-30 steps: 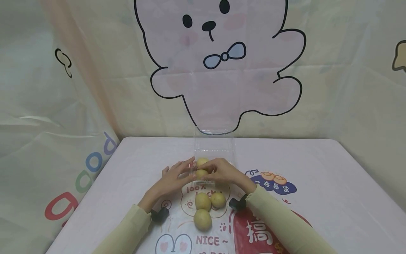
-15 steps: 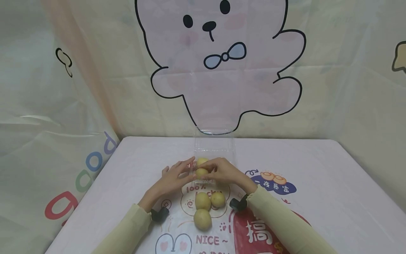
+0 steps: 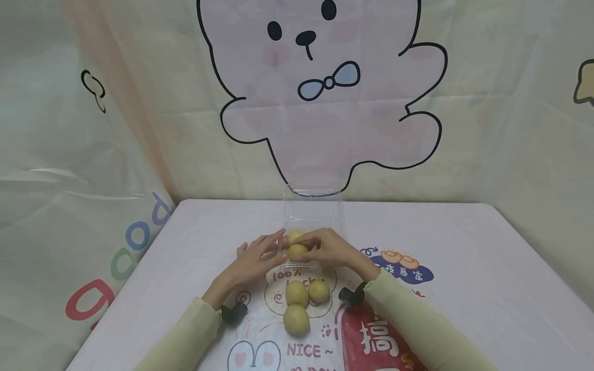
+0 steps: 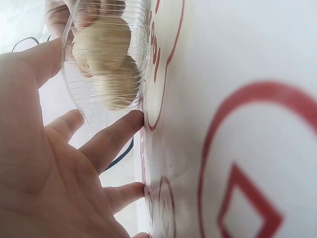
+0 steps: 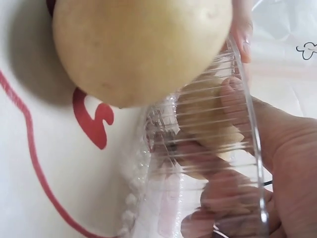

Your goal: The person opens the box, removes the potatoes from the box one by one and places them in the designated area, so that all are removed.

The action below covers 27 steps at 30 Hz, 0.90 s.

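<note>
A cream curtain (image 3: 468, 123) with a printed bear (image 3: 320, 129) is hanging behind the white desk (image 3: 417, 226); at left, a pale sheet (image 3: 55, 206) is showing coloured letters (image 3: 129, 238).

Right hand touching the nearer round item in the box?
Touching. The right wrist view, through the clear box, shows the thumb of the right hand against the round item.

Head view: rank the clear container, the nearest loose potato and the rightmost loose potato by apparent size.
1. Clear container
2. Nearest loose potato; being closer may exaggerate its size
3. Rightmost loose potato
</note>
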### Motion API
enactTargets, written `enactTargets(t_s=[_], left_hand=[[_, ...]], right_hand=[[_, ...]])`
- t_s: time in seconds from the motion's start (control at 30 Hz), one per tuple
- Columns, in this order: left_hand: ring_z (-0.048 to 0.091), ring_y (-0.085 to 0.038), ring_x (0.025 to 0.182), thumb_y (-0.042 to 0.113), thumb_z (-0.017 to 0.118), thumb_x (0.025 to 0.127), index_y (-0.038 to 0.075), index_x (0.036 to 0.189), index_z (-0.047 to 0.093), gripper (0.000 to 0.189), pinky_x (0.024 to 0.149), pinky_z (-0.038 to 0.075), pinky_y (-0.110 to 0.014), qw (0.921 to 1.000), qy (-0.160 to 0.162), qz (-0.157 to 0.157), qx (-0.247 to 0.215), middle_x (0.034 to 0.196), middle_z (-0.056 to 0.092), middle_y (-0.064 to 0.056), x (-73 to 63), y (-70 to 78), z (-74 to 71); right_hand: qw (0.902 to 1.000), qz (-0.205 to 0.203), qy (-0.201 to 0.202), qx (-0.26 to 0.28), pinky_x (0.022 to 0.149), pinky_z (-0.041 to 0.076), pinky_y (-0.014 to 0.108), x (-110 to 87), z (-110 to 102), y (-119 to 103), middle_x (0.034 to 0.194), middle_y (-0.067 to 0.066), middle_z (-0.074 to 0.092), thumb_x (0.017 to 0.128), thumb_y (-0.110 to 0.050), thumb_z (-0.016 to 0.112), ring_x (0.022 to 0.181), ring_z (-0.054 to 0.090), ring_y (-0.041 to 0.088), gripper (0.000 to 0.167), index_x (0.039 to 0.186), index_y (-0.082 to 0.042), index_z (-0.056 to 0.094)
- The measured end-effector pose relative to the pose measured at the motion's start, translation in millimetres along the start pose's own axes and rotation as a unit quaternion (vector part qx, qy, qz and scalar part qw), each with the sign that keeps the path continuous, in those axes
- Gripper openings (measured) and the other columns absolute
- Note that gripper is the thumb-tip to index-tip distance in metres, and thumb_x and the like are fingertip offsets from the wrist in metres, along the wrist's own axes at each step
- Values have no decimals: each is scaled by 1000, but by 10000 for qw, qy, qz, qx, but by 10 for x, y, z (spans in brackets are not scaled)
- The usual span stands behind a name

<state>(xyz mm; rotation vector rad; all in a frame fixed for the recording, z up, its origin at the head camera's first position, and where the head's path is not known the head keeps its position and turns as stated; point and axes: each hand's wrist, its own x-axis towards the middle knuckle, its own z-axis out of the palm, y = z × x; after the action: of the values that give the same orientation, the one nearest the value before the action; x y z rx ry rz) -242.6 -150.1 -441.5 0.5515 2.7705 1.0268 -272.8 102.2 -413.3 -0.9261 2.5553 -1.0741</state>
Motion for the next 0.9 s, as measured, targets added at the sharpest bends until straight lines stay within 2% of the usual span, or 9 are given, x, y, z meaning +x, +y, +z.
enactTargets(t_s=[0.23, 0.5, 0.67, 0.9], left_hand=[[22, -34, 157, 62, 54, 98, 43, 160, 25, 71, 120, -3, -73, 10000, 3, -54, 13, 148, 60, -1, 9, -12, 9], [24, -33, 157, 61, 54, 98, 42, 160, 26, 71, 120, -2, -73, 10000, 0, -30, 46, 147, 60, 0, 13, -4, 12], [24, -33, 157, 61, 55, 98, 43, 160, 26, 71, 121, -1, -72, 10000, 39, -28, 62, 147, 61, -1, 5, 4, 5], [28, -31, 155, 61, 55, 98, 42, 160, 27, 71, 120, 0, -72, 10000, 54, -6, 75, 146, 62, -1, 10, -16, 8]], right_hand=[[9999, -95, -22, -52, 81, 52, 27, -19, -34, 28, 115, -5, 75, 90, -32, 79, 96, 65, 10, 40, 128, -21, 73], [9999, -135, 51, 31, 78, 53, 27, -69, -54, 14, 116, -1, 75, 90, -31, 79, 93, 64, 11, 41, 128, -19, 72], [9999, 4, 129, 28, 79, 52, 27, -106, -69, 9, 120, -1, 75, 89, -31, 80, 94, 64, 10, 42, 129, -20, 72], [9997, 18, 256, 44, 75, 50, 27, -153, -91, -8, 114, 0, 76, 88, -32, 81, 89, 62, 11, 42, 128, -20, 73]])
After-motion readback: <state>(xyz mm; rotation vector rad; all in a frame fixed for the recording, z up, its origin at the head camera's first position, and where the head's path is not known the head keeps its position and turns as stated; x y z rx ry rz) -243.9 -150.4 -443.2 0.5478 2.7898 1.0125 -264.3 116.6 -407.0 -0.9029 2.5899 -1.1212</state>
